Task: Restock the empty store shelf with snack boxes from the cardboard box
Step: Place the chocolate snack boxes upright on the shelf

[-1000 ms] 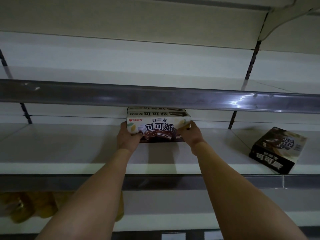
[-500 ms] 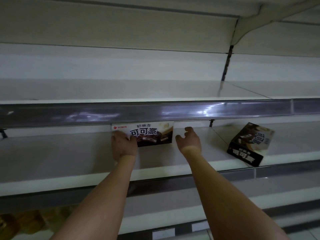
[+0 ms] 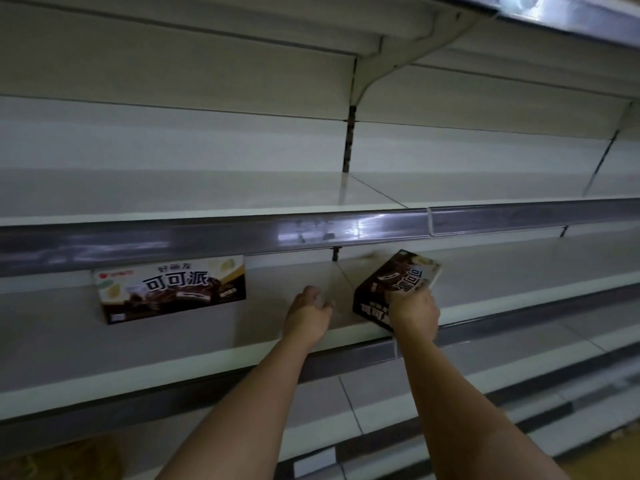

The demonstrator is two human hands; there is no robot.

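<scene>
Head view, looking forward and down at a store shelf (image 3: 194, 336) of pale panels with a grey price rail (image 3: 242, 237) on the tier above.

Standing upright at the back left of the shelf, front face outward: one snack box (image 3: 171, 291), brown and cream with large white characters, its top edge hidden behind the rail. Well apart from both hands.

Near the shelf's front edge, right of centre: a second snack box (image 3: 384, 284), dark, lying turned at an angle with one corner pointing toward the back, its printing upside down from here. Whether lifted or resting on the shelf, cannot tell.

Right hand (image 3: 412, 311) on the near end of that second box, fingers curled over its top and gripping it.

Left hand (image 3: 308, 315) just beside the same box, on its left, not touching it; fingers loosely spread and relaxed, holding nothing, hovering low over the shelf surface.

Lower tiers (image 3: 519, 372) below, dim. At bottom left, something yellowish (image 3: 69, 459), too dark to identify.
</scene>
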